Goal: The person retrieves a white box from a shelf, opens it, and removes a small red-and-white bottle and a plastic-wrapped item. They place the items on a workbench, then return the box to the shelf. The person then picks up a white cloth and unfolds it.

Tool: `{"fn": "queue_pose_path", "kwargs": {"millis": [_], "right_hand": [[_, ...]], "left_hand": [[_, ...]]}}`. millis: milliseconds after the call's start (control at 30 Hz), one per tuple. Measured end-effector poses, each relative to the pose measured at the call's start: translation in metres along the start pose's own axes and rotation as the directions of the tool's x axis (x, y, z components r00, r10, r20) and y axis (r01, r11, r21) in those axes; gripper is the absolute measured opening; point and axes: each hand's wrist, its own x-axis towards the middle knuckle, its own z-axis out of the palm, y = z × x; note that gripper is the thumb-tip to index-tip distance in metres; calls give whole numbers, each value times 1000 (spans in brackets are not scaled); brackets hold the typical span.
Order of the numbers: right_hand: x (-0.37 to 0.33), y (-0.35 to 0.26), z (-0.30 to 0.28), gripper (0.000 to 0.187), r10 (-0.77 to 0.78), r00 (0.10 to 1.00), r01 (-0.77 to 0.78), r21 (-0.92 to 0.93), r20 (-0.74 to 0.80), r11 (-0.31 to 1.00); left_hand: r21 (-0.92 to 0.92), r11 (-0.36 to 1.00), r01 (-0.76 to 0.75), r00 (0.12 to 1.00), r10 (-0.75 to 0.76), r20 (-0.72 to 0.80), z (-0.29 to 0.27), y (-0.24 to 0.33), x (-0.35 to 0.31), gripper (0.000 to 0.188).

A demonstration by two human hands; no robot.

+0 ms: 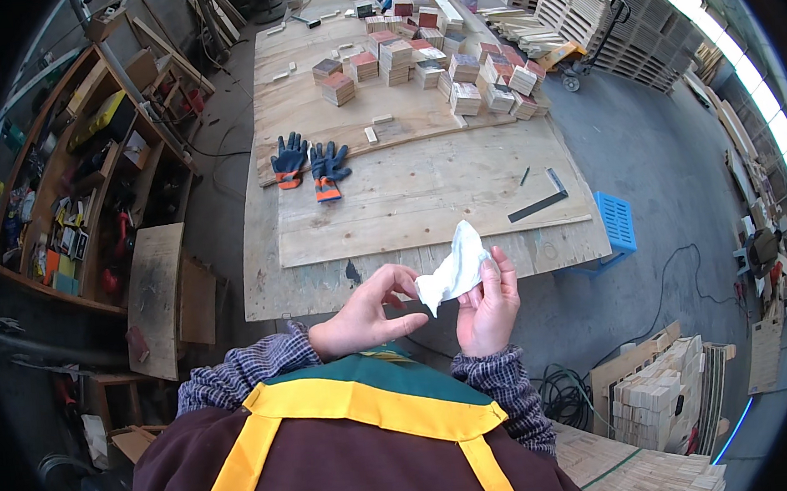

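A crumpled white tissue or thin cloth is raised in front of my body, just off the near edge of the wooden work table. My right hand grips it between thumb and fingers on its right side. On the other side, my left hand has its thumb and curved fingers apart; the fingertips come close to the tissue's left edge, and whether they touch cannot be told. Two dark work gloves with orange cuffs, a left one and a right one, lie farther back on the table.
A carpenter's square lies at the table's right, beyond it many stacked wooden blocks. A blue plastic stool stands at the right edge. Cluttered shelves line the left; a pallet truck and stacked pallets are far right.
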Motion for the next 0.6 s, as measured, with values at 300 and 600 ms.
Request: {"fn": "queue_pose_path", "kwargs": {"millis": [300, 600], "right_hand": [[-7, 1, 1, 26, -21, 992, 21, -1, 126, 1000], [3, -10, -17, 24, 54, 981, -60, 27, 187, 998]], "left_hand": [[203, 979, 19, 988, 13, -155, 8, -10, 6, 32], [-530, 817, 228, 929, -346, -134, -7, -21, 6, 14]]}}
